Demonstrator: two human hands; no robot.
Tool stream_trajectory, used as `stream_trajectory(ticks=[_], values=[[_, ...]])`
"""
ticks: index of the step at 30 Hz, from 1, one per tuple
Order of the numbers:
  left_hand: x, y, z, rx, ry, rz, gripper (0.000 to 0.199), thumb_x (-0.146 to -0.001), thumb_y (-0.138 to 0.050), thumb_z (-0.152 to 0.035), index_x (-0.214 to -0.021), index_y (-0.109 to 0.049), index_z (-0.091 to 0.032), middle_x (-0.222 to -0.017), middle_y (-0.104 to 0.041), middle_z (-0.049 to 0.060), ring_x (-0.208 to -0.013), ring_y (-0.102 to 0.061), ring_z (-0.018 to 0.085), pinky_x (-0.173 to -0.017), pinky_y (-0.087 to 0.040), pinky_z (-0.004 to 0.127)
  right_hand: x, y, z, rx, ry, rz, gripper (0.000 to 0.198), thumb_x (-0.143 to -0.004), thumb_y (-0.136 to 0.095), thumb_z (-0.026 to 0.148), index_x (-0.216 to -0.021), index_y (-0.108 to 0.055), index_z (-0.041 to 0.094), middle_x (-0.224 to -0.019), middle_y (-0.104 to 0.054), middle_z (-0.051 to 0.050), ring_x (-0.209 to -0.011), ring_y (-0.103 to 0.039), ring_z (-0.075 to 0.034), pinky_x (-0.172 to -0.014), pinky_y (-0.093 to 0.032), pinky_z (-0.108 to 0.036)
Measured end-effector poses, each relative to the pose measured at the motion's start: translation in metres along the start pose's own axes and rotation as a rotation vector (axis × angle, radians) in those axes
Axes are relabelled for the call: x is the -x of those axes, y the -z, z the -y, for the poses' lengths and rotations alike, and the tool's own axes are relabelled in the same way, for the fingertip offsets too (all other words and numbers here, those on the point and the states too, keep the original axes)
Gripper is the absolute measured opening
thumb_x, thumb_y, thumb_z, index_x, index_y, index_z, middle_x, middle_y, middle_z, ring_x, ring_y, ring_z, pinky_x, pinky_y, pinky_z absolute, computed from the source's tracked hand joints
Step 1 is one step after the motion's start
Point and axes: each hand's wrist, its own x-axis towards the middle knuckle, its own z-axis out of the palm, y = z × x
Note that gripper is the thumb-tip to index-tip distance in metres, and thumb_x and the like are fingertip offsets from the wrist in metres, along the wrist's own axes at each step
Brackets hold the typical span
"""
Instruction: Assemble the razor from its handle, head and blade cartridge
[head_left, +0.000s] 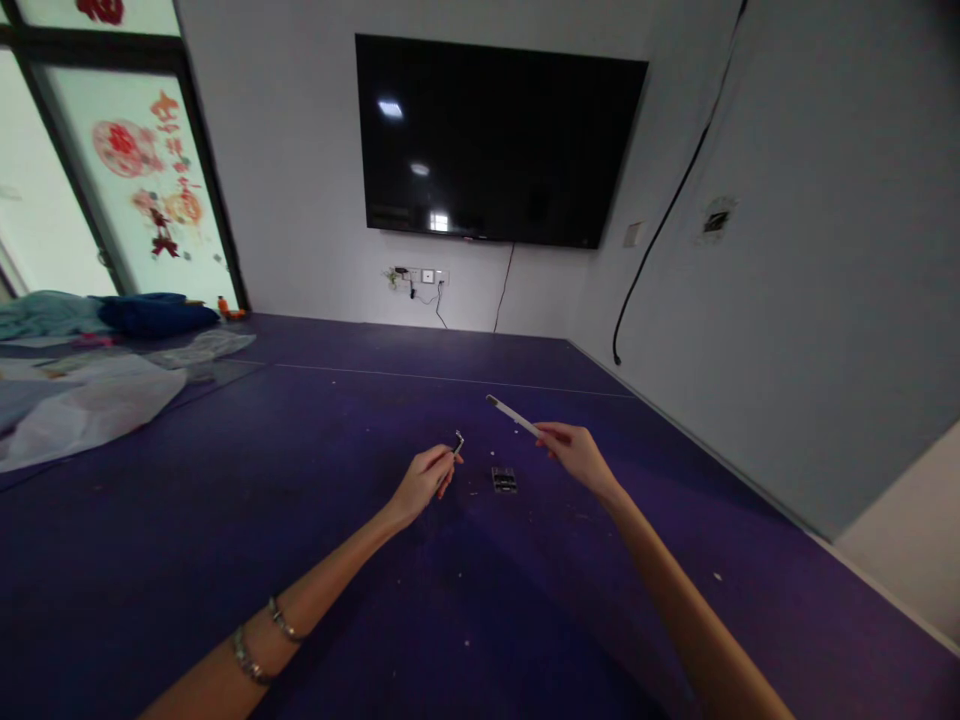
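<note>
My left hand (427, 482) is closed around a small dark and shiny metal piece (458, 441), whose exact kind I cannot make out. Its tip sticks up past my fingers. To the right, my right hand (574, 452) pinches one end of a slim, flat white stick (514, 415). The stick slants up to the left, and its far end is dark. Between the two hands, a small clear case (504, 480) with black contents lies on the purple floor (337, 590). Neither hand touches the case.
Small white bits are scattered over the floor. White plastic sheeting (105, 410) and blue cloth (161, 314) lie at the left. A television (495, 145) hangs on the far wall above wall sockets (427, 276). A black cable (664, 215) dangles along the right wall.
</note>
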Motion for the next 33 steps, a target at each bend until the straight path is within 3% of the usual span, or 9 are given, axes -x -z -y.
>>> stream_trajectory(ticks=[6,14,21,33], values=[[-0.005,-0.002,-0.015,-0.056,-0.025,0.091,0.023,-0.073,-0.060,-0.035,-0.082,-0.055,-0.014,-0.072,-0.060,0.001,-0.056,-0.059,0.012,-0.053,-0.045,0.024,0.001,0.037,0.014,-0.103,0.016,0.060,0.037,-0.071,-0.060,0.038,-0.100,-0.068,0.016,-0.083,-0.070,-0.007,-0.070,-0.061,-0.014,-0.065,-0.048,-0.026],[-0.023,-0.003,-0.032,-0.102,-0.098,0.076,0.018,-0.068,-0.066,-0.027,-0.071,-0.052,-0.016,-0.072,-0.066,0.003,-0.068,-0.061,0.015,-0.059,-0.043,0.024,0.017,0.054,0.039,-0.115,0.047,0.192,0.038,-0.072,-0.060,0.042,-0.099,-0.068,0.018,-0.095,-0.069,-0.008,-0.085,-0.063,-0.020,-0.076,-0.049,-0.034],[-0.014,-0.002,-0.037,-0.082,-0.098,0.080,0.018,-0.068,-0.066,-0.024,-0.070,-0.050,-0.016,-0.076,-0.066,0.004,-0.071,-0.061,0.015,-0.062,-0.044,0.025,0.022,0.052,0.053,-0.067,0.148,0.253,0.031,-0.073,-0.061,0.040,-0.095,-0.070,0.020,-0.092,-0.069,-0.006,-0.084,-0.062,-0.018,-0.074,-0.048,-0.031],[0.002,-0.002,-0.034,-0.122,-0.127,0.092,0.019,-0.067,-0.067,-0.029,-0.068,-0.053,-0.017,-0.064,-0.059,0.000,-0.063,-0.055,0.013,-0.058,-0.042,0.024,0.026,0.031,0.068,0.028,0.240,0.291,0.024,-0.074,-0.061,0.039,-0.085,-0.072,0.022,-0.081,-0.068,-0.005,-0.076,-0.061,-0.016,-0.067,-0.046,-0.027]])
